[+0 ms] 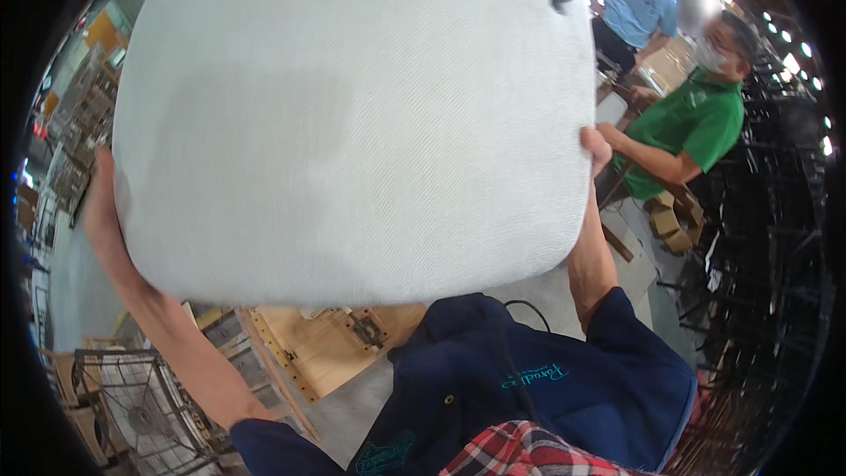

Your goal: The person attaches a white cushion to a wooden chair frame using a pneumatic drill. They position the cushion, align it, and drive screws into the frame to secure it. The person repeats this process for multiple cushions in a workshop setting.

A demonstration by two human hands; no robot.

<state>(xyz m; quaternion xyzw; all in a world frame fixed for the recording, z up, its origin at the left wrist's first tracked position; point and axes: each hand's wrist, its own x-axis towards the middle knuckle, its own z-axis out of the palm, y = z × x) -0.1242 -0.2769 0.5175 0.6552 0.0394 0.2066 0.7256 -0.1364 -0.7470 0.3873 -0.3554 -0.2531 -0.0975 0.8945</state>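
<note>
A large pale grey-white chair seat pad (352, 141) with rounded corners fills the middle of the head view, held up in front of me. A small dark fitting (560, 3) shows near its upper right corner, and more dark bits are cut off at the top edge. My left hand (103, 178) grips the left edge, its fingers mostly hidden behind the pad. At the right edge is my right hand (597, 150), thumb on the near face and the other fingers out of sight. A soft shadow lies across the pad's left half.
Below the pad is a wooden work board (335, 357) with metal hardware. A wire-cage fan (145, 410) stands at lower left. To the right, a person in green (692, 123) and another in light blue (636, 4) are close by. Dark stacked frames (767, 211) line the far right.
</note>
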